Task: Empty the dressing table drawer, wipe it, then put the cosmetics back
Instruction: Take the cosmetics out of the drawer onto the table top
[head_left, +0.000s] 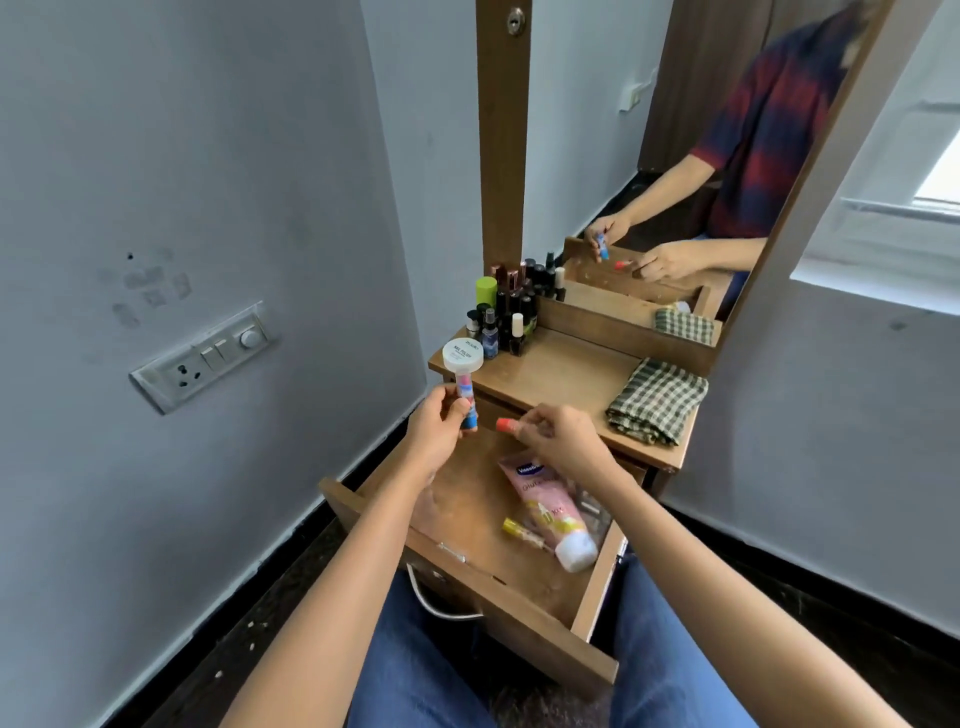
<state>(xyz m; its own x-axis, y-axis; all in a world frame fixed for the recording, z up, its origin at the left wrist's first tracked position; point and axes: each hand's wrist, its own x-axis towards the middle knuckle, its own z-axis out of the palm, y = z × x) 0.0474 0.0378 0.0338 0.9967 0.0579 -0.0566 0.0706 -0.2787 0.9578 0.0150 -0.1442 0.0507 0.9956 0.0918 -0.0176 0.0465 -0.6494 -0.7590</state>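
Knees (415, 649) in jeans sit under the open drawer (519, 644), with a small cosmetic in each hand.

Left hand (436, 431) grips a blue-and-pink stick (467, 410) upright over the drawer's far end, just below the white jar (462, 356) at the table (561, 369) edge. Right hand (561, 441) pinches a red-capped stick (505, 426), cap pointing left. Bottles (506, 312) stand clustered at the table's back left corner, so I judge the emptying well along but not finished. A pink tube (550, 509) and a small yellow-capped vial (514, 527) lie in the drawer's right half. Checked cloth (657, 402) lies folded on the table's right side, touched by neither hand, so I judge that the wiping and the putting back are both yet to come.
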